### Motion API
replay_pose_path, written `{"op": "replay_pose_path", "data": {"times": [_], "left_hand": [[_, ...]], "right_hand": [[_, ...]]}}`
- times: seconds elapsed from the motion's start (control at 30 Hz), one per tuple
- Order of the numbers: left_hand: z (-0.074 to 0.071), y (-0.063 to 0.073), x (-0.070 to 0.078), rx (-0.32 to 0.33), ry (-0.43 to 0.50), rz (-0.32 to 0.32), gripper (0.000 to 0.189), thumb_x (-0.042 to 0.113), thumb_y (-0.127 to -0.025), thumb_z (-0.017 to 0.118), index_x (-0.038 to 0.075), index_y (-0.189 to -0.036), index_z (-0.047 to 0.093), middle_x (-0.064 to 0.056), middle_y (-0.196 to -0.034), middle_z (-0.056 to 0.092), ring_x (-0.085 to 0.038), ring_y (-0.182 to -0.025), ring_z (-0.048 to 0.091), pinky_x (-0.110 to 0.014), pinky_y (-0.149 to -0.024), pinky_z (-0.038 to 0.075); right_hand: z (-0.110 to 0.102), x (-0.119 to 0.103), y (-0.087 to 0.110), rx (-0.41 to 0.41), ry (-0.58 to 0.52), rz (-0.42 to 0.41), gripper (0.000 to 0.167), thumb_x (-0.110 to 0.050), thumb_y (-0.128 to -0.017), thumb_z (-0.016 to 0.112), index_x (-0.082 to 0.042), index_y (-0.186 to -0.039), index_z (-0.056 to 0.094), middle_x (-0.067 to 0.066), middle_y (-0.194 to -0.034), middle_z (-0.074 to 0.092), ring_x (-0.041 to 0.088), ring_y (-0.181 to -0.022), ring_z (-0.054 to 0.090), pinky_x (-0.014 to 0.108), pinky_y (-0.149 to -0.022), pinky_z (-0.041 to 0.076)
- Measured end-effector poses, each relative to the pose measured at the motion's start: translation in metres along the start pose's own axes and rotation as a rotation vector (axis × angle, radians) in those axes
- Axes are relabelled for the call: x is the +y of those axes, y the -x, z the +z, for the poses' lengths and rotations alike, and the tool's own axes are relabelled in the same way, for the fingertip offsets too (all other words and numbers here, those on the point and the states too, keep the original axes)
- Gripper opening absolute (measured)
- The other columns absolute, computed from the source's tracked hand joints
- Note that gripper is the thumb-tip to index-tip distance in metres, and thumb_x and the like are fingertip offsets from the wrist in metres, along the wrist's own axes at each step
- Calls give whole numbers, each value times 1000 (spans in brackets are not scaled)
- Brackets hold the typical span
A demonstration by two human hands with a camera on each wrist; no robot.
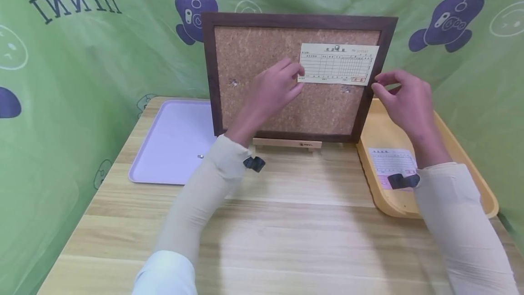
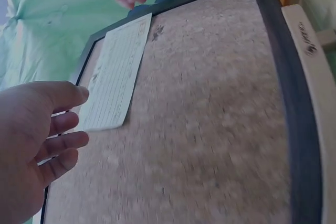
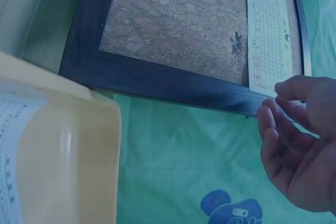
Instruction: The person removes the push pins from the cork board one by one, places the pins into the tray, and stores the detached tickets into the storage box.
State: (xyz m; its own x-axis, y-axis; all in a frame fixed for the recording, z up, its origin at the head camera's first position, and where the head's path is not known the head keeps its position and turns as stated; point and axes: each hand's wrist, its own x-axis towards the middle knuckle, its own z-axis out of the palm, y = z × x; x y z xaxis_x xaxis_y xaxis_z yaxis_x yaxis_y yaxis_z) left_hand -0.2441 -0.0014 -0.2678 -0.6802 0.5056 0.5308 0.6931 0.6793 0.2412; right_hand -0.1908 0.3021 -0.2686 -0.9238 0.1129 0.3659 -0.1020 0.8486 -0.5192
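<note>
A pale yellow receipt slip with a printed grid hangs on the upper right of a dark-framed cork board. A silver pushpin sits at the slip's top middle. My left hand is at the slip's left end, overlapping its edge in the head view; the left wrist view shows thumb and fingers apart with nothing between them. Beside the board's right frame is my right hand, its fingers loosely bent. In the right wrist view its thumb and fingertips are close to the slip's lower corner, holding nothing.
A small wooden stand props the board up on the wooden table. At left lies a lavender tray with a small metal pin. The yellow tray at right holds white and pink slips. Behind hangs a green printed curtain.
</note>
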Motion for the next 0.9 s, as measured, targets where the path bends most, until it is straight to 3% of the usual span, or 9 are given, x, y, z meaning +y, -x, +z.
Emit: {"op": "replay_pose_path", "data": {"times": [0.23,0.47,0.67,0.9], "left_hand": [[10,-40,14,0,-59,4,23,25,-102,63,13,-121,69,1,-113,65,-12,-84,60,-24,-64,47],[17,-70,25,-8,-139,-2,30,28,-105,58,16,-131,67,3,-118,64,-9,-78,55,-23,-60,45],[24,-85,32,7,-178,-3,30,25,-105,53,18,-131,67,3,-111,59,-10,-75,51,-26,-58,42],[31,-92,34,31,-216,-3,26,17,-103,48,16,-119,69,2,-106,58,-11,-72,50,-28,-59,44]], "right_hand": [[10,-5,-14,64,21,17,35,-36,-99,65,-11,-123,71,9,-114,73,-2,-75,53,21,-68,40],[10,-14,-30,157,15,-39,44,-32,-99,63,-19,-141,61,8,-112,68,-4,-73,51,20,-73,39],[8,-17,-40,168,36,-79,47,-26,-101,59,-20,-148,56,15,-114,60,20,-85,57,39,-86,43],[8,-19,-44,134,72,-65,45,-26,-102,58,-17,-146,58,17,-116,59,26,-91,56,37,-82,37]]}}
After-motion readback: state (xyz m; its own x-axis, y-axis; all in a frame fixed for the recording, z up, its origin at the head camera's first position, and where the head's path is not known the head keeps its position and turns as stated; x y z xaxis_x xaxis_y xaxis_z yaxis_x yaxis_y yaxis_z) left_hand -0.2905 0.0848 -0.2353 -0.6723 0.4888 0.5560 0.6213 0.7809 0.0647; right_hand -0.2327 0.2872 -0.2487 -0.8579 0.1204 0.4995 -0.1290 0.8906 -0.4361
